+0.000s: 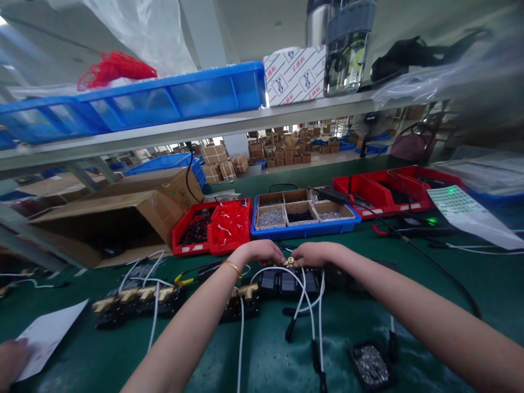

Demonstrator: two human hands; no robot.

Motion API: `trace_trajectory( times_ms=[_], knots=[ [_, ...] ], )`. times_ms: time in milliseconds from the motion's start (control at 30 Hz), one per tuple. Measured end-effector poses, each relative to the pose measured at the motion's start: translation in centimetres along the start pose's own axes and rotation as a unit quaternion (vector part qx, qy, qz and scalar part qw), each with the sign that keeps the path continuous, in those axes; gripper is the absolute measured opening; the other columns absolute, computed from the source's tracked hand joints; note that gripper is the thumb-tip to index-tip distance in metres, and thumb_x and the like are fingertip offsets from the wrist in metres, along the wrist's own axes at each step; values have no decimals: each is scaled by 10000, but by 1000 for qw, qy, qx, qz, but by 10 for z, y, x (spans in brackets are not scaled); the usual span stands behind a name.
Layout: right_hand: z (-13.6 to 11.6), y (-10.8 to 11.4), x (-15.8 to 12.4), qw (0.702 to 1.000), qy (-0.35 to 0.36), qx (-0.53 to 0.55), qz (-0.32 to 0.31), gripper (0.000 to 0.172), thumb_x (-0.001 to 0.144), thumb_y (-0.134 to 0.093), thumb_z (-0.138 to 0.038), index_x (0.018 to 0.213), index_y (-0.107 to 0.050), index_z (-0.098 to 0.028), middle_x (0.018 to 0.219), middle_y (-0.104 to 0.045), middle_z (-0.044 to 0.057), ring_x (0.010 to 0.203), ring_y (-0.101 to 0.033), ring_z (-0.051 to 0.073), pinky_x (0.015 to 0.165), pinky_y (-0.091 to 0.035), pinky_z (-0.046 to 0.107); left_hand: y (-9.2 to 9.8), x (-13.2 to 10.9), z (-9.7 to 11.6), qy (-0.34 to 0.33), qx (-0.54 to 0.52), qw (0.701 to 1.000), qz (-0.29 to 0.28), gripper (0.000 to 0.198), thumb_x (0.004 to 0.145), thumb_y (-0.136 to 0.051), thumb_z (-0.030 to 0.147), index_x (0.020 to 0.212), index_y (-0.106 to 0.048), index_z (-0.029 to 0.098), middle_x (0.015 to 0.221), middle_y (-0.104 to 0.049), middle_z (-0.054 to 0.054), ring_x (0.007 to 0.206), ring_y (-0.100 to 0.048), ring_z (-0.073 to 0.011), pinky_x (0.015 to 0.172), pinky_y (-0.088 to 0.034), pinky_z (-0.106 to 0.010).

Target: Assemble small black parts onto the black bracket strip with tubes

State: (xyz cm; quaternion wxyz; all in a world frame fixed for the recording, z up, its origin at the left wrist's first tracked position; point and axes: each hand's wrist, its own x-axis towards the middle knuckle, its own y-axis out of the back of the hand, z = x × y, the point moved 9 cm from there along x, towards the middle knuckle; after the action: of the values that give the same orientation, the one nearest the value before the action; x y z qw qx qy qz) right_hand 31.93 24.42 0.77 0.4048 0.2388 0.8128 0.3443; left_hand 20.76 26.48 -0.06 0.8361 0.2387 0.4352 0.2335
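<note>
My left hand (267,252) and my right hand (313,254) meet at the middle of the bench, fingers bent around a small brass fitting (290,261). Each hand pinches the fitting from its own side; fingertips are partly hidden. Right below it is a row of black box-shaped units (282,283), with white cables (313,316) running forward to black plugs (290,329). Left of my left forearm lie more black units topped with brass T-shaped fittings (147,295). Another such brass fitting (249,291) is just right of that forearm.
Behind my hands stand red bins (190,248) and a blue tray (303,232) of small parts. An open cardboard box (151,224) lies at left. A small dish of metal parts (370,364) sits front right. Another person's hand (12,360) holds paper (57,338).
</note>
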Motion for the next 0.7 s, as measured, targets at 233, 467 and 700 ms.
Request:
trace_trajectory(
  times_ms=[233, 467, 700],
  knots=[
    [10, -22, 7, 996, 22, 24, -81, 308, 987, -635, -397, 1180, -648, -156, 1128, -684, 62, 947, -687, 200, 815, -602, 390, -27, 15, -7, 31, -7, 998, -63, 305, 948, -659, 410, 1095, -666, 143, 1015, -698, -45, 857, -678, -165, 776, -598, -352],
    [13, -12, 15, 999, 26, -33, 10, 301, 965, -666, -385, 1179, -655, -174, 1225, -662, 79, 1076, -657, 233, 928, -567, 454, -26, 9, -14, 7, 18, 1000, 7, 309, 929, -680, 417, 1085, -679, 149, 1066, -702, -53, 960, -676, -199, 883, -577, -413],
    [17, 4, 8, 994, 18, -61, 89, 269, 974, -652, -400, 1105, -675, -166, 1114, -693, 52, 958, -682, 201, 856, -589, 398, -3, -25, -10, -18, 24, 991, 130, 301, 954, -637, 428, 1043, -684, 144, 1007, -707, -41, 950, -677, -201, 913, -557, -430]
  ],
)
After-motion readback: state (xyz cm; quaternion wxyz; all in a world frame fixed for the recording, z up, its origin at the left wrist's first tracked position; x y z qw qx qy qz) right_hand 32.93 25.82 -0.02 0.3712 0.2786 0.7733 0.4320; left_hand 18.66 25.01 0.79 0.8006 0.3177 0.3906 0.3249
